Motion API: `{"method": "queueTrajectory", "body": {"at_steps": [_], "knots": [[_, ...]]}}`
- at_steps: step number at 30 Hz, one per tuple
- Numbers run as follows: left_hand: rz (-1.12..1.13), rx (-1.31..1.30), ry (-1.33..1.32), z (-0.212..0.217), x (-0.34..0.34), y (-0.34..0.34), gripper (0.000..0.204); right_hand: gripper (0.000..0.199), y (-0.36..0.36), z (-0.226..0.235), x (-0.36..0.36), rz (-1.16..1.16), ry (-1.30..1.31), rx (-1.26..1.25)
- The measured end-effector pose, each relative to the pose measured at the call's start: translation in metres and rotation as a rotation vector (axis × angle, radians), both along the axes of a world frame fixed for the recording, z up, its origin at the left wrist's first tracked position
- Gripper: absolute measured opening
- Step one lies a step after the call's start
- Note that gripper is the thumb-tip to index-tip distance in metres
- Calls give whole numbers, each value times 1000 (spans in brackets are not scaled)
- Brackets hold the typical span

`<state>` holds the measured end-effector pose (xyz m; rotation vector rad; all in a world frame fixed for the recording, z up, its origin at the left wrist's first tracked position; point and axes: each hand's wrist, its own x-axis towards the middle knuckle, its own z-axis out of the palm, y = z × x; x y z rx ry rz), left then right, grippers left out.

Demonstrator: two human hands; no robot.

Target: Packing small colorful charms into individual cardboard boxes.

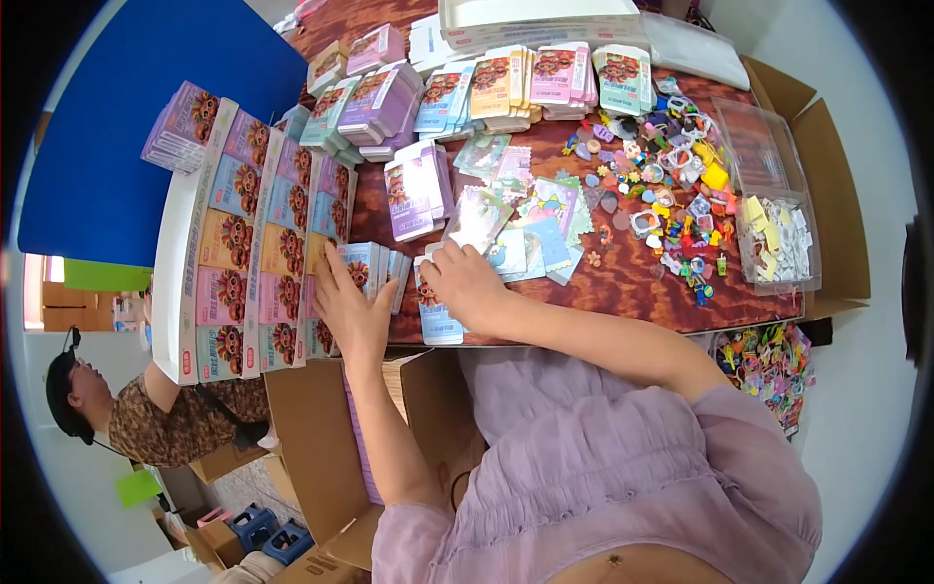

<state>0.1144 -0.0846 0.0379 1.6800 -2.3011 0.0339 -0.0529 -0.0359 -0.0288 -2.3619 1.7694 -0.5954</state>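
My left hand [348,310] has its fingers stretched out against the right side of a display tray [167,282] filled with rows of small coloured boxes. Its thumb points to a row of light-blue boxes [362,265] standing on edge. Further right, my right hand [465,282] has bent fingers gripping the upper part of a flat blue printed box [440,319] at the table's near edge. Just beyond that hand lie shiny sticker sheets [479,216] and a stack of purple boxes [418,193].
Stacks of orange boxes [499,86] and other colours line the back. Small trinkets [671,185] cover the right side beside a clear plastic box [778,248] of paper pieces. An open carton [321,438] stands below the table. Another person [185,419] is at far left.
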Motion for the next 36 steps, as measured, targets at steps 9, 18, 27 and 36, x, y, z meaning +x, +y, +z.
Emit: {"method": "queueTrajectory", "body": {"at_steps": [9, 18, 27, 36], "knots": [[-356, 1128, 941, -16, -18, 61, 83, 19, 39, 55, -61, 142, -530, -155], [-338, 1498, 1434, -20, -75, 84, 66, 24, 80, 56, -116, 26, -752, -182], [-380, 1422, 1450, -63, -103, 96, 62, 15, 95, 38, -125, -14, -1231, 212], [-246, 912, 1318, -36, -111, 101, 48, 11, 95, 40, -141, -219, -1219, 55]]}}
